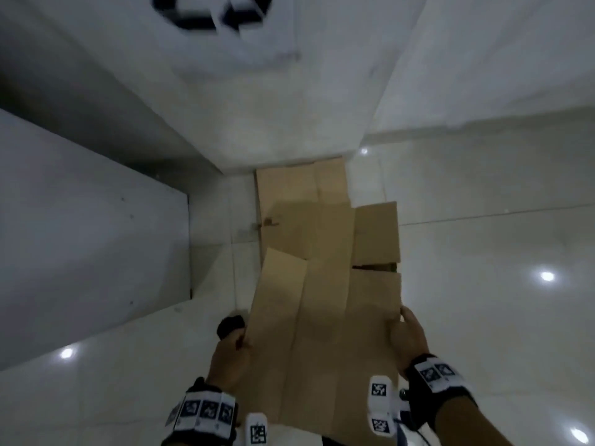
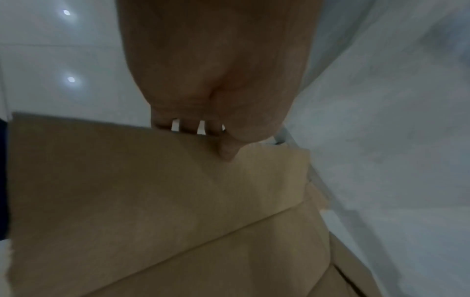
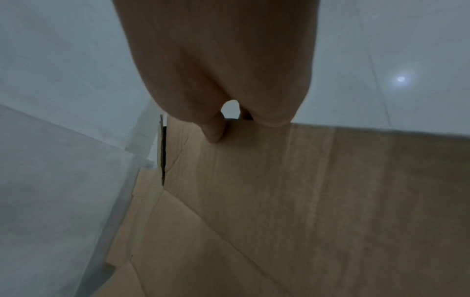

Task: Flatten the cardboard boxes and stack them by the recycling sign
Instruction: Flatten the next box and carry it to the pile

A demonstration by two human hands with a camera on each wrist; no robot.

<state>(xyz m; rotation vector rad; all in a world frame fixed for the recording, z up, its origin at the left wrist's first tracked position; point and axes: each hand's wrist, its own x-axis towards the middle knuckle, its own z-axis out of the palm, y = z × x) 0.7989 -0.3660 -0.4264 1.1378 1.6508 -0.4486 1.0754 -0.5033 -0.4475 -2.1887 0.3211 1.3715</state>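
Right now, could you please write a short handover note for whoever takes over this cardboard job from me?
Left hand: grips the left edge of the flattened cardboard box, thumb on top.
Right hand: grips its right edge the same way.
The box is held over the floor pile of flattened cardboard, which lies at the foot of the wall bearing the recycling sign.
Done: this box is flat; at least one is already stacked.
Left: lay this box on the pile. Any further boxes are out of view.
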